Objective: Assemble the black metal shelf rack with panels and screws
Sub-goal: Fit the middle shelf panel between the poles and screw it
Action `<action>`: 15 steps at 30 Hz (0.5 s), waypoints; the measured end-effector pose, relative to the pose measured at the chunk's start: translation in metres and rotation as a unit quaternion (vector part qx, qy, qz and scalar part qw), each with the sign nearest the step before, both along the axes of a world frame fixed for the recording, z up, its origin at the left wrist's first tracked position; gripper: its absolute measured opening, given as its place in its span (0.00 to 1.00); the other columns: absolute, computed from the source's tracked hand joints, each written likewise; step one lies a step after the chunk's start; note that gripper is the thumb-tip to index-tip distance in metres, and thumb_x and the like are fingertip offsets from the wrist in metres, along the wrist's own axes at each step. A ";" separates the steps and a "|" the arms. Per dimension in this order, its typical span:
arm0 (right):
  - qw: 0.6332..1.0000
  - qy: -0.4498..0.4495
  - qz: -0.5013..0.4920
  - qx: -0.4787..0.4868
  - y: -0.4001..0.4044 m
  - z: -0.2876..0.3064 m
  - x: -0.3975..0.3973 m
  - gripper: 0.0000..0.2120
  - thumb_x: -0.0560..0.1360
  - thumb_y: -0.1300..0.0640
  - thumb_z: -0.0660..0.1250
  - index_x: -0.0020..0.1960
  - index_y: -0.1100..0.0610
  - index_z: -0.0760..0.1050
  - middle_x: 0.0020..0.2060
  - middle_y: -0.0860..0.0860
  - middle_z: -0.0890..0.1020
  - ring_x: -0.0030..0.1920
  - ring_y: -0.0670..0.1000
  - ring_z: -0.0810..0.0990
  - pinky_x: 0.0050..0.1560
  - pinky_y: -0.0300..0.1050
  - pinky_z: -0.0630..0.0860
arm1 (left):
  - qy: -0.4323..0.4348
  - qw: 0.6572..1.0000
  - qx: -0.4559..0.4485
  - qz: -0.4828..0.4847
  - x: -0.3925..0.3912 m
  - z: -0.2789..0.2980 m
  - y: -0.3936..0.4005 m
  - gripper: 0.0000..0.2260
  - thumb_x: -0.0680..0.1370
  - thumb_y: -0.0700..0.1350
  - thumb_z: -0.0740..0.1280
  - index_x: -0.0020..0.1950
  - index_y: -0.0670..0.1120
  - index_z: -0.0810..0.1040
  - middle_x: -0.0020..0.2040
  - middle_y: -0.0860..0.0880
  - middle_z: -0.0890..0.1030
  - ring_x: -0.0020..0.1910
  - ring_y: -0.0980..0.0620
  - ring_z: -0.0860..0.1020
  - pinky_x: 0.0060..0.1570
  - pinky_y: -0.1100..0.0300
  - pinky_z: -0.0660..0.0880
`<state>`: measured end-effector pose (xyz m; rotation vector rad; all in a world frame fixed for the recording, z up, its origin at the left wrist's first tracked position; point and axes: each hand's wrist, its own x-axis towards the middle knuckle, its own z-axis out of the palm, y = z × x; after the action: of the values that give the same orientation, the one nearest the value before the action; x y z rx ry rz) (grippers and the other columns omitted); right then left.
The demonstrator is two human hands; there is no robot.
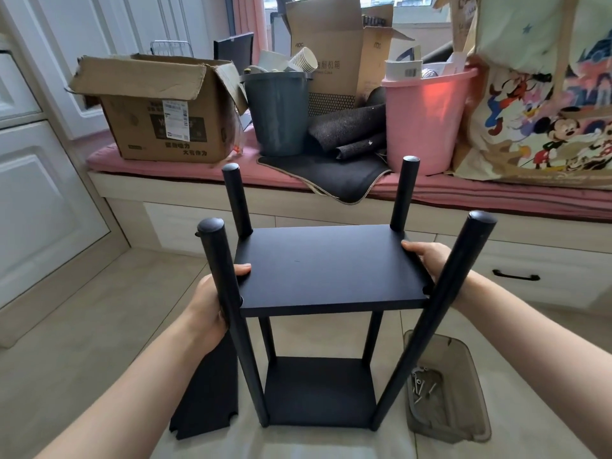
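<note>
The black shelf rack (318, 326) stands upright on the floor in front of me, four round poles rising past its upper panel (328, 270). A lower panel (319, 390) sits near the floor between the poles. My left hand (212, 303) grips the upper panel's left edge, thumb on top, behind the near left pole. My right hand (430, 260) grips the panel's right edge, partly hidden by the near right pole. A loose black panel (207, 392) with notched corners lies on the floor at the left. Screws (422, 389) lie in a clear plastic tray (463, 409) at the right.
A window bench with a pink cushion (198, 170) runs behind the rack, loaded with a cardboard box (159, 111), a grey bin (278, 111), a pink bucket (427, 120) and a cartoon-print bag (546, 104). White cabinet doors (39, 200) stand at the left.
</note>
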<state>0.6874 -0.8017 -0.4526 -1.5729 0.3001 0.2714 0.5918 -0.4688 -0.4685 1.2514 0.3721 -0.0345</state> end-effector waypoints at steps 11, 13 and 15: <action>0.999 0.026 0.001 0.018 -0.002 -0.018 -0.004 0.13 0.80 0.49 0.64 0.49 0.60 0.77 0.36 0.53 0.84 0.36 0.53 0.82 0.40 0.48 0.76 | -0.005 1.000 -0.015 -0.014 -0.001 -0.018 0.004 0.21 0.68 0.48 0.75 0.58 0.40 0.82 0.60 0.38 0.83 0.54 0.43 0.83 0.68 0.45 0.71; 0.999 0.031 0.001 0.015 -0.002 -0.024 -0.005 0.14 0.80 0.49 0.64 0.51 0.60 0.77 0.41 0.53 0.83 0.40 0.54 0.82 0.41 0.49 0.76 | -0.006 1.000 -0.011 -0.014 0.000 -0.022 0.004 0.21 0.68 0.48 0.75 0.58 0.40 0.83 0.59 0.40 0.84 0.53 0.45 0.84 0.67 0.46 0.72; 0.999 0.037 0.004 0.008 -0.002 -0.032 -0.005 0.14 0.81 0.48 0.64 0.51 0.60 0.77 0.42 0.53 0.83 0.40 0.54 0.82 0.40 0.49 0.76 | 0.001 1.000 -0.008 -0.005 -0.001 -0.027 0.003 0.22 0.66 0.48 0.75 0.57 0.39 0.83 0.59 0.38 0.83 0.53 0.44 0.84 0.67 0.45 0.71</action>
<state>0.6822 -0.8033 -0.4845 -1.5503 0.3489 0.3388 0.5912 -0.4654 -0.4951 1.2382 0.3657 -0.0473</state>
